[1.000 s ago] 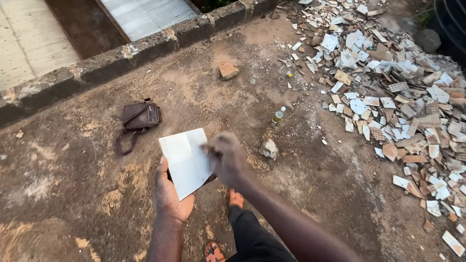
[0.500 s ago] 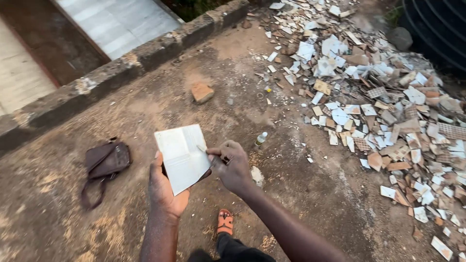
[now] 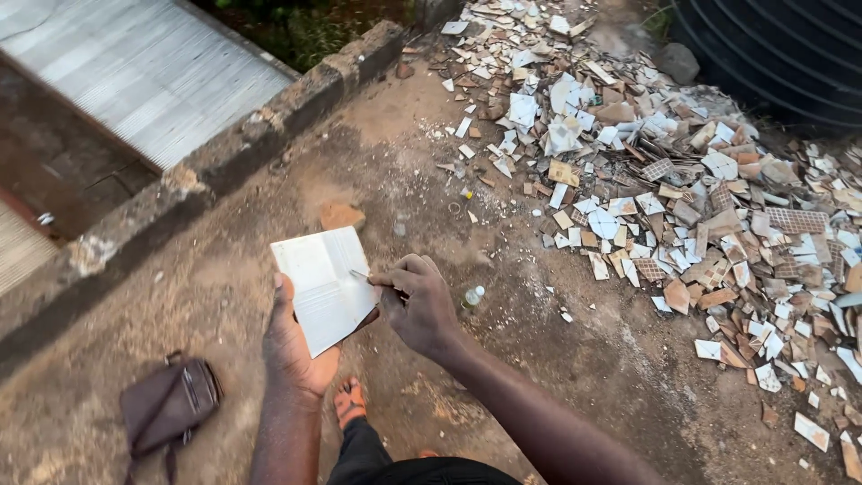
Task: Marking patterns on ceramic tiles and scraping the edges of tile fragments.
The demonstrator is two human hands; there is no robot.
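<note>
Two hands: left hand point(image 3: 292, 346) under white notebook point(image 3: 325, 287), long axis toward wall point(image 3: 224, 166); right fingers point(image 3: 395, 280) pinching pen point(image 3: 362, 276).

left hand point(image 3: 296, 346): palm up, cupped | right hand point(image 3: 420, 304): fingers pinched; forearms extended

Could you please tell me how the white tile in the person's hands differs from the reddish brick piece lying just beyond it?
The white tile is flat, thin and pale, while the brick piece is chunky and reddish-brown. The tile is held up off the ground on the left hand, with the right hand pressing a thin tool to it; the brick piece lies untouched on the dirt. Both are hard-edged building scraps.
</note>
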